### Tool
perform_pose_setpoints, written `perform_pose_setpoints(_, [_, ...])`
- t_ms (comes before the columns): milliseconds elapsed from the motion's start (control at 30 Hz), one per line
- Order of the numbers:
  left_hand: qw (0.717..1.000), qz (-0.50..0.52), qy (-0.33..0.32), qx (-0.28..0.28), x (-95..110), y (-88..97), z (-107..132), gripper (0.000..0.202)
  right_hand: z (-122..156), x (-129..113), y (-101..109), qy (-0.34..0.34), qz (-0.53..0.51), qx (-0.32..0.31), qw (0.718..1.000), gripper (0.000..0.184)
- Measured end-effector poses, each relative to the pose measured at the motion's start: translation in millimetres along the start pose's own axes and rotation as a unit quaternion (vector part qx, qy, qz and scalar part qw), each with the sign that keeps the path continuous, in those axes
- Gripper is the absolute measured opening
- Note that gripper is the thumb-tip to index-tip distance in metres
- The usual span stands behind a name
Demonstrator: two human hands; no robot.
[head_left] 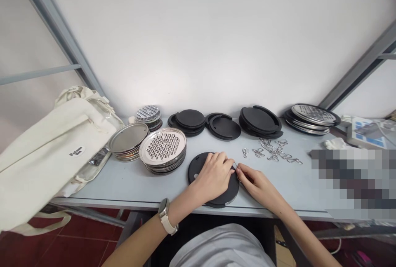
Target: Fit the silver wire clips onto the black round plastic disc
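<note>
Beside the left hand (210,176), stacked steel grater discs (163,147) block the way leftward; bent wire clips (272,151) lie between the right hand (256,186) and the black plastic lids (260,120).

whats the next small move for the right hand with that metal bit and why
Probably press the small metal piece against the rim of the black round disc with the right hand: it pinches the piece right at the edge, and the left hand lies across the disc, apparently steadying it.

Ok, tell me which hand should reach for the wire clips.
Probably the right hand: it sits at the right edge of the black disc, closest to the wire clips. The left hand, with the watch on its wrist, lies across the disc, farther from them.
</note>
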State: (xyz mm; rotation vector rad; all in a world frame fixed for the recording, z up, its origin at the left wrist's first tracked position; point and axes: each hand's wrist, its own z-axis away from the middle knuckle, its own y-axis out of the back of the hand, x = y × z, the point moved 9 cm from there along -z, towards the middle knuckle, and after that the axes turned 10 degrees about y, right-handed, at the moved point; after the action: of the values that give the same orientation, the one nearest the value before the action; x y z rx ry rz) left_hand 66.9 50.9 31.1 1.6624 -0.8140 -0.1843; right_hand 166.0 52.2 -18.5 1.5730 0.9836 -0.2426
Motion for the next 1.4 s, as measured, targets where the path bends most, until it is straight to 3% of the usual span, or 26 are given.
perform_pose_setpoints(533, [1.000, -0.018, -0.015, -0.003, 2.3, -0.6, 0.5, 0.022, 0.0, -1.8, 0.4, 0.002, 0.001, -0.002, 1.000, 0.033])
perform_pose_setpoints(967, [0.999, 0.040, -0.002, 0.007, -2.6, -3.7, -0.9, 0.021, -0.5, -2.6, 3.5, -0.011, 0.008, 0.006, 1.000, 0.032])
perform_pose_setpoints(1400, [1.000, -0.004, -0.013, -0.008, 2.0, -1.4, 1.4, 0.024, -1.7, -2.3, 1.1, -0.005, -0.011, -0.008, 1.000, 0.033])
